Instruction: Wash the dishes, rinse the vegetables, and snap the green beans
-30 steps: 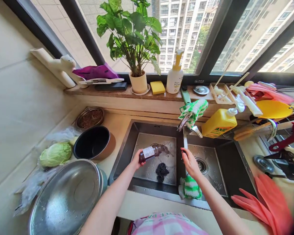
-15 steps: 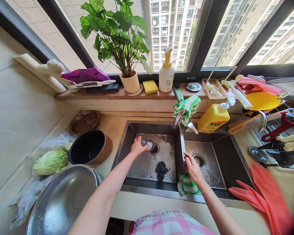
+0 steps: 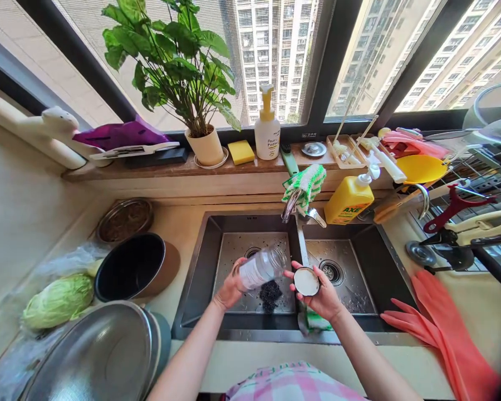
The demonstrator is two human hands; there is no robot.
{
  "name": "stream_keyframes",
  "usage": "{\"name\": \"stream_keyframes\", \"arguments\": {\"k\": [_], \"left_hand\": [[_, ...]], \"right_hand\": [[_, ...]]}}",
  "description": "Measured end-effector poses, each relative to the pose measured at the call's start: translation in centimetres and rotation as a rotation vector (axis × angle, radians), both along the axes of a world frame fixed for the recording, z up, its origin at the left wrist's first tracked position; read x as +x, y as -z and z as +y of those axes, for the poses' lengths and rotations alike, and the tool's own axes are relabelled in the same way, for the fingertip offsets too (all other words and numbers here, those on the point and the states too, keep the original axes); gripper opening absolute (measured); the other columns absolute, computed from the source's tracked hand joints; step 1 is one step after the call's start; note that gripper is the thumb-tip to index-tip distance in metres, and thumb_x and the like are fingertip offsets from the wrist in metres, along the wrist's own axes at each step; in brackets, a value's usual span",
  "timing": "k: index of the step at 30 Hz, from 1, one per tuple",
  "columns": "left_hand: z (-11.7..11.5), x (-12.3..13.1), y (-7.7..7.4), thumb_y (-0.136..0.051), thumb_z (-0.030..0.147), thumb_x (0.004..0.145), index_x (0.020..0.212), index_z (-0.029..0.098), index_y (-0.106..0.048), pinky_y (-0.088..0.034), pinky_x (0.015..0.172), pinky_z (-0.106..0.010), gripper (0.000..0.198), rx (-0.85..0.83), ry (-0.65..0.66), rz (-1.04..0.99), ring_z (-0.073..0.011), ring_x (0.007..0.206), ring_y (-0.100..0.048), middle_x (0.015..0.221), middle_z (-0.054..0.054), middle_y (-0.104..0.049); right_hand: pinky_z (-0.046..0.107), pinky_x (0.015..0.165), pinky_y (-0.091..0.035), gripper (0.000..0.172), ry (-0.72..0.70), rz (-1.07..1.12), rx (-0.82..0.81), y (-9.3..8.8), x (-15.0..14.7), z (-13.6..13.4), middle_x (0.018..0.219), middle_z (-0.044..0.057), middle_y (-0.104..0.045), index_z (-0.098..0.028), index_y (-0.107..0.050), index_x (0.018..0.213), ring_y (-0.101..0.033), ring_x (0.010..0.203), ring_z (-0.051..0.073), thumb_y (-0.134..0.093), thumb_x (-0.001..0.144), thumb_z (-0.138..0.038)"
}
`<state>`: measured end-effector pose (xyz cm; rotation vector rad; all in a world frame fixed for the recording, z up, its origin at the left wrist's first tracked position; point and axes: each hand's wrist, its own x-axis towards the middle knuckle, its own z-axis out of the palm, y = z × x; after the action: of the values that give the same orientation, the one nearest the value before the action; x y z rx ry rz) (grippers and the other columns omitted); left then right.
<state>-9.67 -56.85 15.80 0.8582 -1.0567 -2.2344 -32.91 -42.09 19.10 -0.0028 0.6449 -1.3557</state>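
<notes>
Above the left sink basin (image 3: 192, 278), my left hand (image 3: 230, 285) is wrapped round a clear glass jar (image 3: 262, 267) with a pale label. The jar lies tilted, its open mouth pointing right. My right hand (image 3: 323, 298) holds a round jar lid (image 3: 306, 281), its whitish inner side turned up, close to the jar's mouth. Below the jar, a heap of small dark grains (image 3: 270, 296) rests on the basin floor. A green and white cloth (image 3: 315, 321) hangs at the sink's front edge, partly behind my right hand.
Left of the sink stand a dark inner pot (image 3: 129, 267), a large metal bowl (image 3: 96, 351) and a cabbage (image 3: 58, 301). The faucet (image 3: 291, 205) has a striped cloth over it. A yellow AXE bottle (image 3: 349, 200) stands behind the right basin; red gloves (image 3: 438, 328) lie at right.
My left hand has lifted the jar from near the drain and brought it right and closer. My right hand has turned up, showing the lid's inside. The view has shifted slightly.
</notes>
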Motion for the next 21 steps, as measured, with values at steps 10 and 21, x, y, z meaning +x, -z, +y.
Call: {"name": "stream_keyframes", "arguments": {"k": [10, 21], "left_hand": [[2.2, -0.7, -3.0, -0.081, 0.028, 0.051, 0.127, 0.019, -0.043, -0.032, 0.104, -0.045, 0.086, -0.741, 0.405, -0.303, -0.0294, 0.114, -0.050, 0.128, -0.013, -0.051], [4.0, -2.2, 1.0, -0.083, 0.022, 0.043, 0.113, 0.021, -0.058, -0.033, 0.103, -0.047, 0.074, -0.435, 0.196, -0.299, -0.0312, 0.108, -0.055, 0.112, -0.010, -0.062]], "right_hand": [[0.029, 0.063, -0.044, 0.057, -0.038, 0.445, -0.208, -6.0, 3.8, 0.8, 0.080, 0.007, -0.065, -0.015, -0.053, 0.125, -0.056, 0.065, 0.016, -0.046, 0.082, -0.051], [0.033, 0.070, -0.045, 0.051, 0.004, 0.424, -0.153, -3.9, 3.2, -0.3, 0.091, 0.009, -0.066, -0.018, -0.056, 0.120, -0.059, 0.068, 0.017, -0.043, 0.083, -0.050]]}}
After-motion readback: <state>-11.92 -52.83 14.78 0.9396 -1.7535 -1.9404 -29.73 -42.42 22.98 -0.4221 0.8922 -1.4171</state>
